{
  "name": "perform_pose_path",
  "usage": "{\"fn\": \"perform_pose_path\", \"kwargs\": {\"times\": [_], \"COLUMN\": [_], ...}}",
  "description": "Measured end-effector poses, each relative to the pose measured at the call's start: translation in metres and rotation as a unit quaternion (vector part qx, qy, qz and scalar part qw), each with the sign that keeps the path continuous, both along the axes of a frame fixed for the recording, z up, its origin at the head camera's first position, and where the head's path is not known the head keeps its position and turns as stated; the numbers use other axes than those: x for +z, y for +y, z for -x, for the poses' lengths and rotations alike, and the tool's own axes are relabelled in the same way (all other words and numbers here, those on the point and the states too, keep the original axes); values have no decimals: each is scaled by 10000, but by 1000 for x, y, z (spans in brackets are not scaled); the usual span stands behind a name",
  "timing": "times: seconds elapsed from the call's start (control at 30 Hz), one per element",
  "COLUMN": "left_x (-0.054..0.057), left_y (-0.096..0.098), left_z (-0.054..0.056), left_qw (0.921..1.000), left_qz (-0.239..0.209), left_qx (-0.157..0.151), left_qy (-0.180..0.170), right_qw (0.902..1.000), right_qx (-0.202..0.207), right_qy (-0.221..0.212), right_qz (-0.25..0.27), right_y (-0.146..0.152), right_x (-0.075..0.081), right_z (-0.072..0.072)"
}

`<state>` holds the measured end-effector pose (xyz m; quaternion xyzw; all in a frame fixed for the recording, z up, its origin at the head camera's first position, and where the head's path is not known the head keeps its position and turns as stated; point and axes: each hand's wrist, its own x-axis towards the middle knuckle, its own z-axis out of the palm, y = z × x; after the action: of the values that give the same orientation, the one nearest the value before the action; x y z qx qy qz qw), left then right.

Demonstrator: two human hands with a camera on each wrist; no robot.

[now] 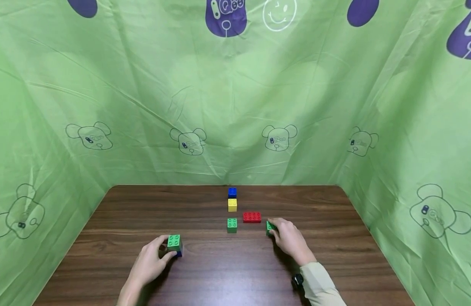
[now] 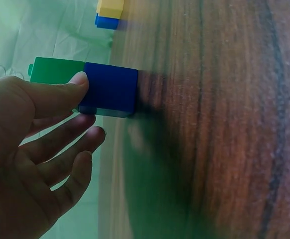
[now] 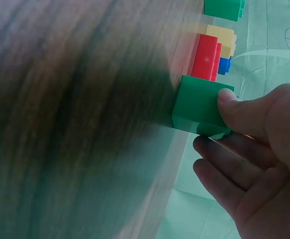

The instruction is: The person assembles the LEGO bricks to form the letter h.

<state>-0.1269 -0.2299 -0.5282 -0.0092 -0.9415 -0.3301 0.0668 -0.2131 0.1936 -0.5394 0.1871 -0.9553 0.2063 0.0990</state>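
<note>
My left hand (image 1: 150,260) grips a two-brick stack at the table's left front, thumb on one side and fingers on the other. Its upper part is a green brick (image 1: 174,241), joined on top of a blue brick (image 2: 111,87). Over to the right, my right hand (image 1: 290,239) pinches another green brick (image 3: 201,105) between thumb and fingers, low at the tabletop. Just left of that hand lies a long red brick (image 1: 252,217). A third green brick (image 1: 232,225) stands alone near the middle.
Behind the lone green brick stand a yellow brick (image 1: 232,205) and a blue brick (image 1: 232,193), lined up toward the back edge. The brown wooden table (image 1: 205,280) is enclosed by green printed cloth (image 1: 235,93) at the back and both sides.
</note>
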Motion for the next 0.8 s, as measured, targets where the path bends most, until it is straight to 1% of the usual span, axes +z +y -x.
{"fn": "perform_pose_path", "kwargs": {"times": [0.17, 0.27, 0.33, 0.4, 0.43, 0.5, 0.57, 0.63, 0.73, 0.8], "left_x": [-1, 4, 13, 27, 36, 56, 77, 95, 114, 122], "left_y": [-3, -6, -9, -10, -9, -4, 5, 17, 38, 52], "left_z": [-3, -5, -6, -6, -6, -3, 1, 7, 19, 27], "left_qw": [9998, 9996, 9991, 9985, 9982, 9971, 9950, 9905, 9808, 9763], "left_qz": [-43, 66, 248, 462, 565, 759, 869, 904, 868, 806], "left_qx": [38, 27, -4, 4, 11, 21, 22, -51, -271, -439], "left_qy": [-167, -289, -350, -299, -219, 41, 502, 1036, 1723, 1958], "right_qw": [9999, 9998, 9998, 9998, 9998, 9998, 9998, 9999, 9998, 9997], "right_qx": [-5, -17, 8, 41, 50, 49, 22, -21, -51, -43], "right_qy": [-62, -105, -132, -115, -110, -76, -53, -56, -97, -142], "right_qz": [150, 155, 138, 127, 147, 162, 168, 152, 145, 177], "right_y": [1, 1, 1, 1, 1, 1, 1, 2, 1, 0], "right_x": [-1, -2, -2, -2, -1, 1, 2, 3, 3, 3], "right_z": [2, 3, 4, 4, 5, 5, 6, 6, 6, 6]}}
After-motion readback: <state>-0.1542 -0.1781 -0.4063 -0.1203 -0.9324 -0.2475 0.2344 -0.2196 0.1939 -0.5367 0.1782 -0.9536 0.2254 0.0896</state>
